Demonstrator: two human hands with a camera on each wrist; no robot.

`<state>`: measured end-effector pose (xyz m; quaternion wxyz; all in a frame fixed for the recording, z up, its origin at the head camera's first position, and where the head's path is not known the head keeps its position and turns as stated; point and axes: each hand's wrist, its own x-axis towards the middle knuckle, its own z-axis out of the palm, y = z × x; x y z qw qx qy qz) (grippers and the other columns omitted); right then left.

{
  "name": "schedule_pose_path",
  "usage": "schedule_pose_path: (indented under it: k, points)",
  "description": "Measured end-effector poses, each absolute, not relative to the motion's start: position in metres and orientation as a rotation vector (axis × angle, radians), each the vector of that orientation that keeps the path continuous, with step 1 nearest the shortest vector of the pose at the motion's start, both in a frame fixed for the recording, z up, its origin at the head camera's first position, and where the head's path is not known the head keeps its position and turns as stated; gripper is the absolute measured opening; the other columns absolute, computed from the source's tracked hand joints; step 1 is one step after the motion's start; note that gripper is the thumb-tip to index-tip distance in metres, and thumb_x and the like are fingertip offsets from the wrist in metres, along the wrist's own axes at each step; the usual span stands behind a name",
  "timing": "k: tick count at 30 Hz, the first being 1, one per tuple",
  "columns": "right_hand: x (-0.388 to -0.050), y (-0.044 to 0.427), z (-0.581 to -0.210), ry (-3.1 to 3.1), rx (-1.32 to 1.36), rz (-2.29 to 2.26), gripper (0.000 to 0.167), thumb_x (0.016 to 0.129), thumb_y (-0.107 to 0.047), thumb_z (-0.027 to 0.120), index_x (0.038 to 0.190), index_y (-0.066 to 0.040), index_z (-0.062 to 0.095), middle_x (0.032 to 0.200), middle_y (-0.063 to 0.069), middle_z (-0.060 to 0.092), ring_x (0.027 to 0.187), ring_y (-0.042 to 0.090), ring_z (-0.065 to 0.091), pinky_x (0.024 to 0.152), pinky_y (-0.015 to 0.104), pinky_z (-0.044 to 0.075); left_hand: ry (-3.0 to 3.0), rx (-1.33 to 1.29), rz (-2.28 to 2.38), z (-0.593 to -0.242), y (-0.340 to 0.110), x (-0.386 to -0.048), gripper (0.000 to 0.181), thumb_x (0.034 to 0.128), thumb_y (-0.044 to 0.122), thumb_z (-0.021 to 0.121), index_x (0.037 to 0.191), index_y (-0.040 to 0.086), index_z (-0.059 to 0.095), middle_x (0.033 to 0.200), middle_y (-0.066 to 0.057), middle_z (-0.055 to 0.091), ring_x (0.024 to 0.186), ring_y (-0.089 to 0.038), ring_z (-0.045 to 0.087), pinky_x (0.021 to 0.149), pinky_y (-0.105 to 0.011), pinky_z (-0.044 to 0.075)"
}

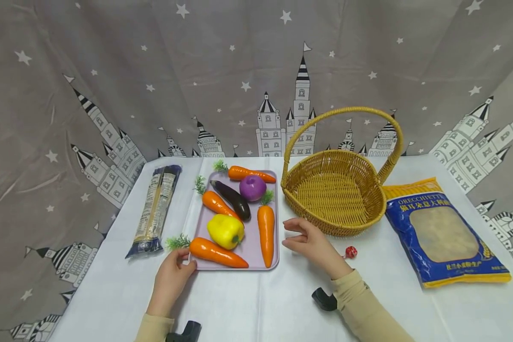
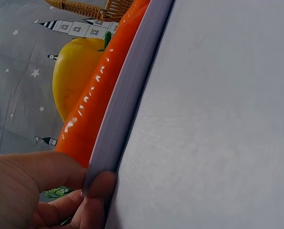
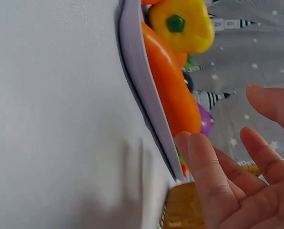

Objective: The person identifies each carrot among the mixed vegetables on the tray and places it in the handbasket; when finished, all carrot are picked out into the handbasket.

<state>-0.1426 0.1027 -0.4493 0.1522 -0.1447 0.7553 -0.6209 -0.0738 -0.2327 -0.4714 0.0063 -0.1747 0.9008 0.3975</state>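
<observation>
A light purple tray (image 1: 253, 237) holds several toy carrots (image 1: 218, 253), a yellow bell pepper (image 1: 224, 231), a dark eggplant (image 1: 232, 199) and a purple onion (image 1: 252, 188). At the tray's near left corner, my left hand (image 1: 173, 278) pinches the rim; in the left wrist view the thumb lies over it and fingers are beneath. My right hand (image 1: 314, 244) is just off the tray's right side, its fingers spread and loosely bent around nothing. In the right wrist view those fingertips (image 3: 201, 148) appear close to the tray rim (image 3: 147, 90); contact is hard to judge.
A wicker basket (image 1: 333, 199) with a tall handle stands behind my right hand. A blue and yellow orecchiette bag (image 1: 444, 232) lies at right, a narrow pasta packet (image 1: 154, 209) at left. By my right wrist is a small red wrapped candy (image 1: 351, 252). A grey curtain (image 1: 222, 61) hangs behind.
</observation>
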Motion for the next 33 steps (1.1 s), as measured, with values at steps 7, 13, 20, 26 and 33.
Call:
schedule_pose_path:
  k: [7,13,20,26,33]
  points:
    - [-0.148,0.087,-0.454,2.100,-0.438,-1.810,0.046,0.088,-0.005,0.067,0.129,0.005,0.049,0.130,0.029,0.051,0.103,0.034,0.063,0.080,0.038,0.053,2.823,-0.547,1.244,-0.473,-0.233,-0.074,0.043,0.0828,0.009,0.063,0.122,-0.007,0.055,0.112,-0.024,0.060,0.070,-0.018,0.058,0.064,-0.032,0.043]
    - [-0.154,0.081,-0.455,2.159,-0.424,-1.758,0.042,0.087,-0.008,0.068,0.126,0.000,0.054,0.128,0.026,0.054,0.100,0.032,0.064,0.078,0.041,0.054,2.818,-0.550,1.256,-0.474,-0.233,-0.074,0.043,0.0828,0.008,0.063,0.122,-0.008,0.054,0.113,-0.025,0.060,0.071,-0.018,0.058,0.064,-0.032,0.044]
    - [-0.161,0.071,-0.450,2.263,-0.420,-1.657,0.040,0.085,-0.010,0.071,0.123,-0.006,0.059,0.122,0.018,0.060,0.095,0.028,0.065,0.075,0.035,0.054,2.828,-0.567,1.257,-0.477,-0.234,-0.074,0.041,0.0826,0.009,0.062,0.121,-0.006,0.055,0.113,-0.023,0.061,0.070,-0.017,0.058,0.066,-0.032,0.043]
    - [-0.165,0.058,-0.453,2.231,-0.448,-1.629,0.041,0.085,-0.011,0.071,0.124,-0.007,0.060,0.120,0.013,0.061,0.092,0.025,0.065,0.073,0.032,0.053,2.839,-0.561,1.249,-0.477,-0.234,-0.074,0.042,0.0826,0.009,0.063,0.120,-0.007,0.055,0.112,-0.024,0.061,0.069,-0.018,0.057,0.064,-0.032,0.042]
    - [-0.166,0.045,-0.456,2.176,-0.441,-1.644,0.045,0.087,-0.014,0.070,0.129,-0.007,0.057,0.129,0.018,0.056,0.101,0.027,0.063,0.076,0.034,0.053,2.842,-0.558,1.258,-0.477,-0.234,-0.073,0.042,0.0822,0.008,0.062,0.121,-0.006,0.055,0.112,-0.023,0.062,0.069,-0.017,0.056,0.063,-0.032,0.042]
